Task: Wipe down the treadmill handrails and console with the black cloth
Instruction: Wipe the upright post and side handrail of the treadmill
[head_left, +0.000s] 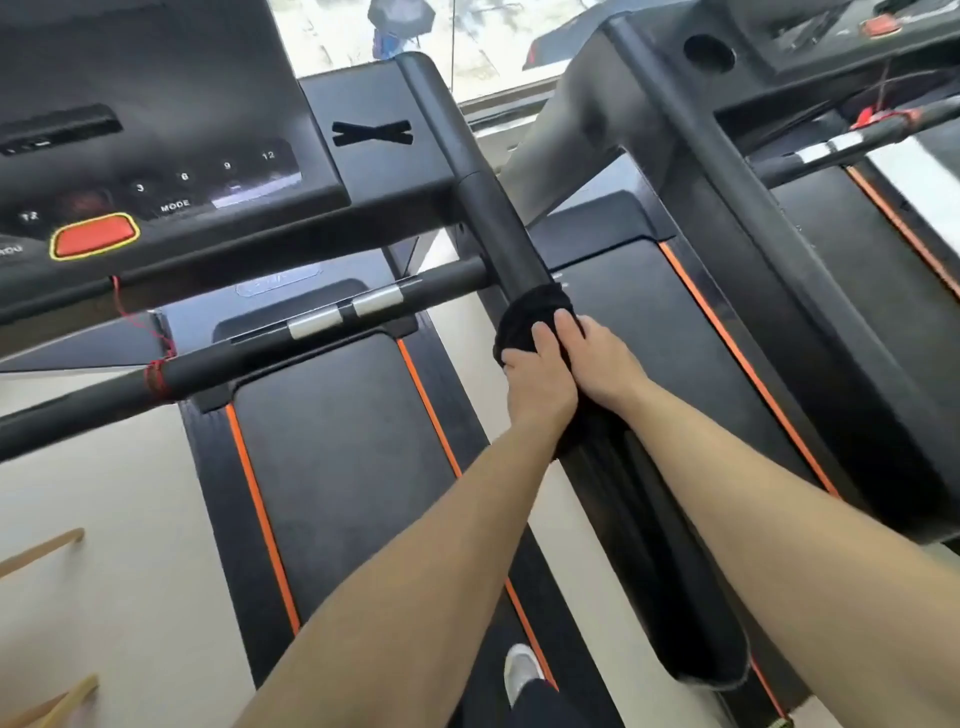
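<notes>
My left hand (540, 387) and right hand (605, 358) clasp the cloth (530, 312) round the rail (498, 234), mid-wipe; next I'd slide it ahead, gripping firmly.

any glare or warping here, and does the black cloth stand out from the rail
In the head view, the wide-angle lens bows the crossbar; window light glares off the console; the window itself is overexposed; the black cloth barely separates from the black handrail.
</notes>
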